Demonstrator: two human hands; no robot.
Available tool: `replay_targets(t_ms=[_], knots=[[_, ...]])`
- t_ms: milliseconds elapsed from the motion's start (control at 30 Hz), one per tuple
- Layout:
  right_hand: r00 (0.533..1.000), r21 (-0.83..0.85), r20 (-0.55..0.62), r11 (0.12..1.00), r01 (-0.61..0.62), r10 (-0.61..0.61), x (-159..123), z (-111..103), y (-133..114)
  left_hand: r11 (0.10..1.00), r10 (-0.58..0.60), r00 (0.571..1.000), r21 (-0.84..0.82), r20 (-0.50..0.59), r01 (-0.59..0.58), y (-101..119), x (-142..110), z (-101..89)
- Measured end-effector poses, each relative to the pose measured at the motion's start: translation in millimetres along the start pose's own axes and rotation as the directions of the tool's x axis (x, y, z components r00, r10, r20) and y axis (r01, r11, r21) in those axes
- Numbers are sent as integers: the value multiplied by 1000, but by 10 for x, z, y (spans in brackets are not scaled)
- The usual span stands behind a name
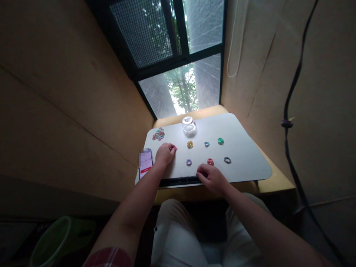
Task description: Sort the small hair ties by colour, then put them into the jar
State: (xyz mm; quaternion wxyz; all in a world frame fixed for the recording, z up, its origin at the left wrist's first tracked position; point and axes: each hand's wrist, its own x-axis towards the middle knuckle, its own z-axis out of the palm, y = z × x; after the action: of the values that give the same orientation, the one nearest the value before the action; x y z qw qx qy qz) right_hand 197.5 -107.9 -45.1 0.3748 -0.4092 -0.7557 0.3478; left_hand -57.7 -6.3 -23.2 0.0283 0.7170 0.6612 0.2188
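Observation:
My left hand (164,154) is over the left part of a white tabletop (207,129), its fingers pinched on a small pink hair tie (176,148). Beyond it lies a mixed pile of coloured hair ties (158,134). My right hand (211,178) rests at the front edge, fingers curled in, with nothing visible in them. Just past it is a red bunch (210,161). Other bunches lie apart: yellow (190,144), light blue (206,144), green (220,141), purple (189,162) and dark grey (227,160).
A clear plastic container (189,129) stands at the back of the tabletop. A phone (146,163) lies at the left edge. Behind is a window (182,89), with wooden walls on both sides. A dark cable (289,92) hangs at the right; a green bin (51,244) is at lower left.

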Motion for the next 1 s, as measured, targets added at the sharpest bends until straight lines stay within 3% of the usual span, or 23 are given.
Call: replay_targets(t_ms=[233, 433, 600, 867, 1000], knots=[[1000, -2, 5, 1000, -5, 5, 3, 1, 3, 993, -114, 993, -37, -14, 114, -143, 102, -82], [1000, -20, 6, 1000, -16, 16, 9, 4, 13, 981, -95, 995, 171, 24, 89, -407, 290, -111], [1000, -27, 6, 1000, -5, 5, 12, 15, 32, 966, -138, 988, 229, 71, 118, -560, 424, -61], [1000, -29, -4, 1000, 0, 0, 12, 23, 40, 949, -100, 992, 307, 75, 72, -586, 493, -196], [1000, -35, -6, 999, -5, 5, 12, 27, 43, 945, -156, 986, 298, 64, 130, -578, 457, -355]])
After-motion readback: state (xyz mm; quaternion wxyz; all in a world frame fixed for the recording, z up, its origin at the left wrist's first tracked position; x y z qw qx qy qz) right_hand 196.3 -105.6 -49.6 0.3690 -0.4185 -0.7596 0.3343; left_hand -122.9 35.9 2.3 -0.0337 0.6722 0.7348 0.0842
